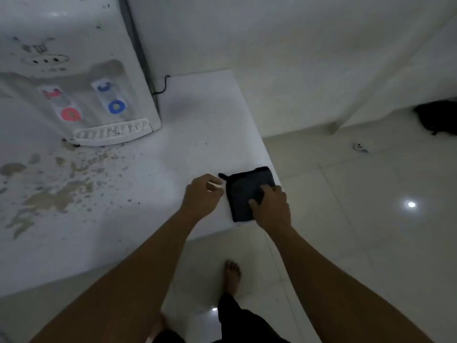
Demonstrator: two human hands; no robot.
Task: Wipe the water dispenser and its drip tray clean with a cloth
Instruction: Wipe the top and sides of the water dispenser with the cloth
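Pale glossy floor tiles (371, 219) surround the white, stain-flecked counter top (173, 149) at which I stand barefoot. My right hand (270, 205) rests on the dark grey folded square cloth (247, 191), which lies flat at the counter's near right corner; the fingers (257, 200) are spread and bent down onto the fabric, pressing it rather than lifting it. My left hand (202, 193) sits just to the left of the cloth, its fingers loosely curled, with the tips close to the cloth's left edge and its small black hanging loop (222, 176); I cannot tell whether they touch the fabric. Well beyond my left fingers, up and to the left, stands the white plastic water dispenser (74, 70), bearing a red tap (71, 114) and a blue tap (116, 106). Its white slotted drip tray (112, 132) projects at the base, above brown stains (57, 194) on the counter. A black cable (162, 86) runs behind the dispenser. Far right of my right hand, a black bag (437, 116) lies on the floor.
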